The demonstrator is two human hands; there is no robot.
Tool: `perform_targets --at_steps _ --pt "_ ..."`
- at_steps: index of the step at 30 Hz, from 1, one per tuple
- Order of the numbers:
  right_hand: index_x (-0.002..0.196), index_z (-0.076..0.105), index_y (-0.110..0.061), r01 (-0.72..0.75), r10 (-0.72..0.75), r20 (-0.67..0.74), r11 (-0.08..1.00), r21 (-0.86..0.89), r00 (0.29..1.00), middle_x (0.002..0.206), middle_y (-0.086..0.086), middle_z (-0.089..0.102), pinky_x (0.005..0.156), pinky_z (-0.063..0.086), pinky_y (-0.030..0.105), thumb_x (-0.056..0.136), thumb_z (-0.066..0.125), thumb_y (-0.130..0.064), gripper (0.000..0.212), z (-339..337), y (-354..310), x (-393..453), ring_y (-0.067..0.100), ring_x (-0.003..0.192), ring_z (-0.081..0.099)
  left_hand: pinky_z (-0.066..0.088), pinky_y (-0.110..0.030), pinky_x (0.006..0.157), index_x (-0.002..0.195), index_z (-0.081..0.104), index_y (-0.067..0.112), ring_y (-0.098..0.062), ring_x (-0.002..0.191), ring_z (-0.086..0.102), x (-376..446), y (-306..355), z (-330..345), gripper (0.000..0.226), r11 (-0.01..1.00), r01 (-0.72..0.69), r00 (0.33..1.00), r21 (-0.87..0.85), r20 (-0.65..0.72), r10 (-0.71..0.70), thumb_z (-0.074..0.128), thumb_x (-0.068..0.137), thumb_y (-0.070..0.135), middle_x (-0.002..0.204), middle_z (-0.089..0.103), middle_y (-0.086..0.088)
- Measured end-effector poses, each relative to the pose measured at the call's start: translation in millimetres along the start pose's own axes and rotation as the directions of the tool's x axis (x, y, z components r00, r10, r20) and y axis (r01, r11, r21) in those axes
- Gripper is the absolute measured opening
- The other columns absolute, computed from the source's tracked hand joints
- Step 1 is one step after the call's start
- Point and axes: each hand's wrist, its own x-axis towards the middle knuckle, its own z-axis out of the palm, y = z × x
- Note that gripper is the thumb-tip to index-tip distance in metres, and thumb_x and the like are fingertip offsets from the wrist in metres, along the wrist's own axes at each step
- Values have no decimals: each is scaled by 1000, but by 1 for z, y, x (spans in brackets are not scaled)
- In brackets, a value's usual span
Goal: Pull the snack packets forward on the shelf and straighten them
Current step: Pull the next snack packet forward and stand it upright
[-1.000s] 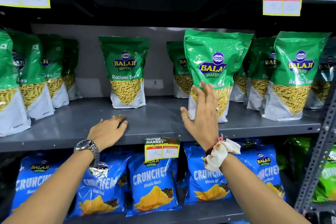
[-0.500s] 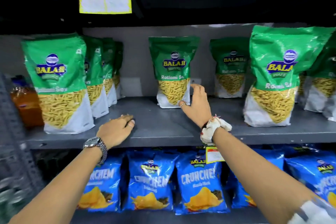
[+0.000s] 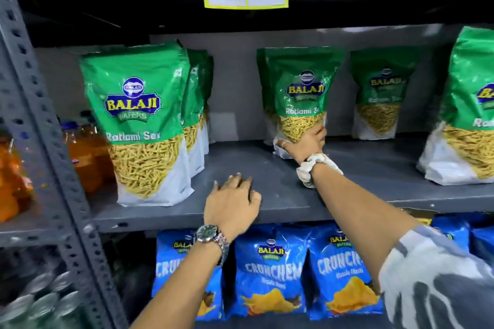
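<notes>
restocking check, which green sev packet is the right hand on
The middle green packet, set back on the shelf: the right hand grips its base. The other green packets stand untouched; the left hand rests flat.

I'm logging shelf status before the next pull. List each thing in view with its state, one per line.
Right hand: gripping the middle green packet low down.
Left hand: flat on the shelf, holding nothing.
Middle green packet: upright, set back.
Left green packet: upright, at the front edge, a row behind it.
Far green packet: upright, at the back.
Right green packet: upright, forward, partly cut off.
Blue packets: upright on the shelf below.
</notes>
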Motion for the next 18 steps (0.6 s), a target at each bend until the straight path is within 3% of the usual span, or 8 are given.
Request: perform_targets --at_steps 6,11,18 --pt "147 -3 -4 -16 15 -50 999 -32 999 145 22 23 100 39 58 53 89 -36 135 4 3 1 42 130 31 19 -41 118 139 44 23 -18 141 33 -4 4 2 63 1000 12 999 -1 -35 -12 20 82 37 152 37 -3" --pt "147 -2 -8 -14 13 -12 999 -36 1000 139 22 27 99 38 56 59 88 -27 127 -7 6 5 44 125 34 20 -40 118 139 43 25 -17 139 36 -4 5 -2 50 1000 23 999 -9 -33 -24 32 91 33 152 37 -1" --pt "145 6 -3 5 -6 -27 1000 -12 1000 138 23 30 97 41 56 61 87 -26 119 -21 11 -1 44 125 37 18 -40 119 140 41 27 -16 141 32 -5 8 -5 50 999 36 999 -7 -4 -36 30 92 35 154 35 -1"
